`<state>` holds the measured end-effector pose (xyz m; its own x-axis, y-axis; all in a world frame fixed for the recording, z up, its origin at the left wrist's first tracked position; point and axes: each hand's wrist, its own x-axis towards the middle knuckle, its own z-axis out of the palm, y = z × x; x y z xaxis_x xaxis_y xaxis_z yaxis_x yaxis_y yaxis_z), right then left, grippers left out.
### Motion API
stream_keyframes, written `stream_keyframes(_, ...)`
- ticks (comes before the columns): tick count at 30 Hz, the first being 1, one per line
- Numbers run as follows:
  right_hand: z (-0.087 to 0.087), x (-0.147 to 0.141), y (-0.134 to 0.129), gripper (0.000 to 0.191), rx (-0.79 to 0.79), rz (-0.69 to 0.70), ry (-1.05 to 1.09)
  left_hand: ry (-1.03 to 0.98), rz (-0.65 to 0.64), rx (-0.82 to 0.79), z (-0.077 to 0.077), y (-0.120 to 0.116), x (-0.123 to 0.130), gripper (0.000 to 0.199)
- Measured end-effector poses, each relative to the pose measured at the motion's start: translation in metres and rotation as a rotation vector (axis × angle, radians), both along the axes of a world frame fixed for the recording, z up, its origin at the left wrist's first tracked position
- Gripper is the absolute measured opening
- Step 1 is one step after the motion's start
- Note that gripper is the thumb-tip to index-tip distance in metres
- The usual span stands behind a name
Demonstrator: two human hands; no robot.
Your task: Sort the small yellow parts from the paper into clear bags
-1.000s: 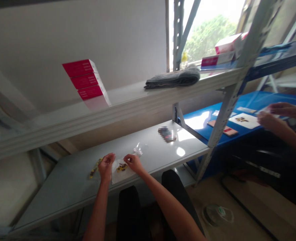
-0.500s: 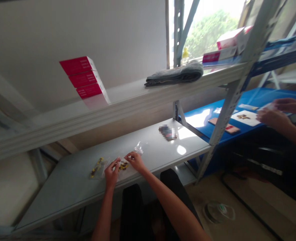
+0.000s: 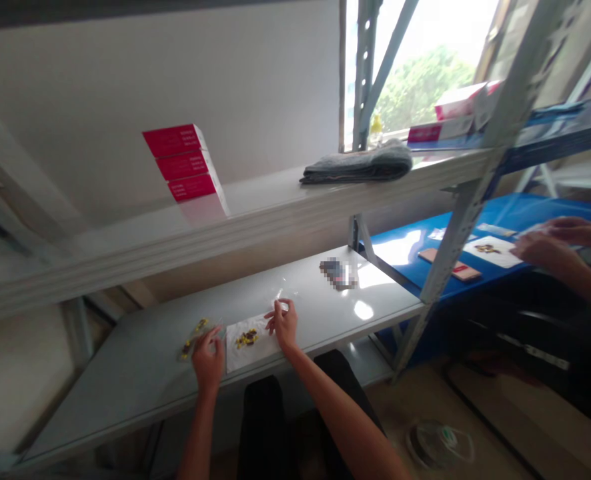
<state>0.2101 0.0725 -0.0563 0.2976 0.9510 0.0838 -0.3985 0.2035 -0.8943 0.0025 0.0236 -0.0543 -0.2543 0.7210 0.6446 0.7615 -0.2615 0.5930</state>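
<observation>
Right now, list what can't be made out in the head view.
Head view:
Dark object on the table: pixelated by blurring.
Small yellow pieces on the white sheet: too small to identify.
Clear bag: partly hidden by the left hand.
Co-worker's forearms: cut off by the right edge.

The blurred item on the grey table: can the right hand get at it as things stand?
Probably yes. The right hand rests near the table's front edge, and the blurred item lies further along the same table. Nothing appears to stand between them, so a short forward reach looks enough.
</observation>
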Motion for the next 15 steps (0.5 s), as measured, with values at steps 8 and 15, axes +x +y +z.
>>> stream_keyframes(8,0.007,0.003,-0.004,0.067,-0.088,-0.181,-0.109,0.352,0.132,-0.13,-0.018,-0.006,-0.055,0.034)
stream_keyframes(15,0.006,0.006,-0.015,0.017,0.136,-0.342,-0.529,0.078,0.3,-0.089,-0.01,-0.011,-0.049,0.036)
